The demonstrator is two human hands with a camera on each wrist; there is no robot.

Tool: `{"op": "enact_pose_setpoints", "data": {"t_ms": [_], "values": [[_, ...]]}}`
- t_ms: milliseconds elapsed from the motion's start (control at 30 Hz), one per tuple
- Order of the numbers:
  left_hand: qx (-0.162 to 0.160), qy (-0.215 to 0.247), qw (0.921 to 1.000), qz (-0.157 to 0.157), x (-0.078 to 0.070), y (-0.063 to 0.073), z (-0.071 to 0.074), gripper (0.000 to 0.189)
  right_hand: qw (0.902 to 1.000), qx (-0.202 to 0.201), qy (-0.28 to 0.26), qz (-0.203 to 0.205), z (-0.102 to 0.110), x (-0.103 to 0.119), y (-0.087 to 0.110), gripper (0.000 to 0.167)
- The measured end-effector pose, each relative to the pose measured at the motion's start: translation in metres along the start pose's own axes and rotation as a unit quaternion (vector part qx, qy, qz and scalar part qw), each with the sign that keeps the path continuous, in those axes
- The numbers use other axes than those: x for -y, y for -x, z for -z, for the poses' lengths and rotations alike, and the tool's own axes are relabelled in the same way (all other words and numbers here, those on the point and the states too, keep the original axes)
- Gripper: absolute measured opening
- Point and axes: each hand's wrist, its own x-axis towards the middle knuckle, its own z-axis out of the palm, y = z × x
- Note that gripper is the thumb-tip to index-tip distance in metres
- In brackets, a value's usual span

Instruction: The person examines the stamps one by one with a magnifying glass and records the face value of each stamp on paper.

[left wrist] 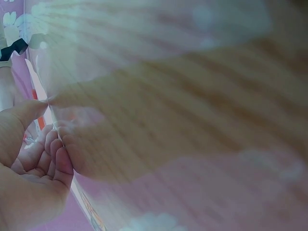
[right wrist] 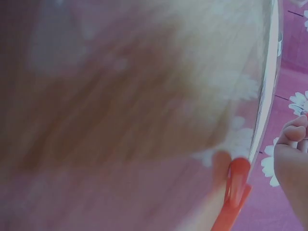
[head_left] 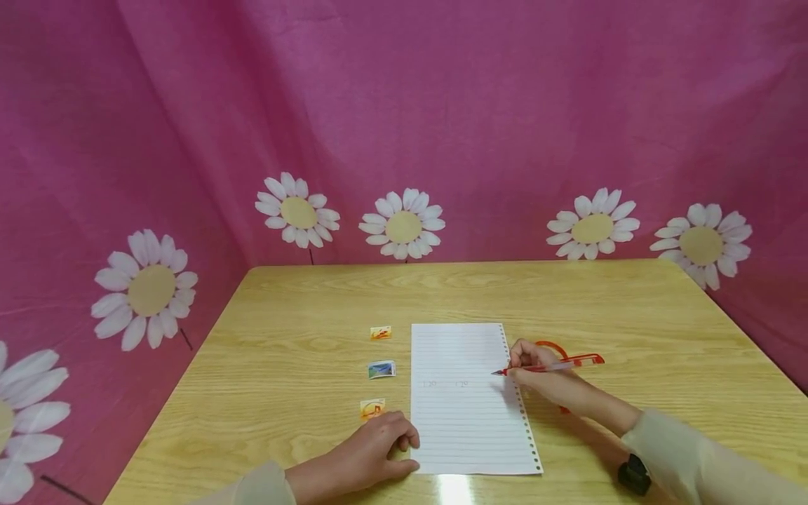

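Observation:
My right hand (head_left: 543,368) pinches a red pen (head_left: 583,360) above the right side of a white lined sheet of paper (head_left: 467,435). The pen's tip points left over the page, and whether it touches cannot be told. Faint handwriting (head_left: 462,384) runs along one line. At the sheet's lower left edge rests my left hand (head_left: 372,452), fingers loosely bent, holding nothing. Three small stamp-like pictures stand in a column left of the sheet: an orange one (head_left: 381,333), a blue-green one (head_left: 381,369), and another orange one (head_left: 372,409) just beyond the left hand.
A red curved object (head_left: 552,345) lies on the wooden table (head_left: 303,351) behind my right hand, partly hidden by it; the right wrist view shows red plastic (right wrist: 236,187) near the table edge. A black device (head_left: 634,475) sits by the right sleeve. Pink flowered cloth (head_left: 492,126) surrounds the table.

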Motion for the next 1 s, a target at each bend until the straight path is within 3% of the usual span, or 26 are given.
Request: {"op": "enact_pose_setpoints", "data": {"t_ms": [267, 500, 767, 1000], "values": [[-0.004, -0.004, 1.0000, -0.004, 0.000, 0.000, 0.000, 0.016, 0.9998, 0.010, -0.007, 0.016, 0.016, -0.006, 0.006, 0.016], [-0.002, -0.001, 1.0000, 0.001, -0.001, 0.000, 0.000, 0.017, 0.9979, 0.020, -0.014, 0.060, 0.028, -0.010, 0.012, 0.016], [-0.002, -0.004, 1.0000, -0.001, -0.001, 0.000, 0.000, 0.017, 0.9987, -0.029, 0.005, 0.042, 0.039, -0.013, 0.021, 0.014], [-0.004, -0.005, 1.0000, -0.003, -0.001, 0.000, -0.001, 0.017, 0.9969, -0.053, 0.008, 0.057, 0.051, -0.017, 0.029, 0.012]]}}
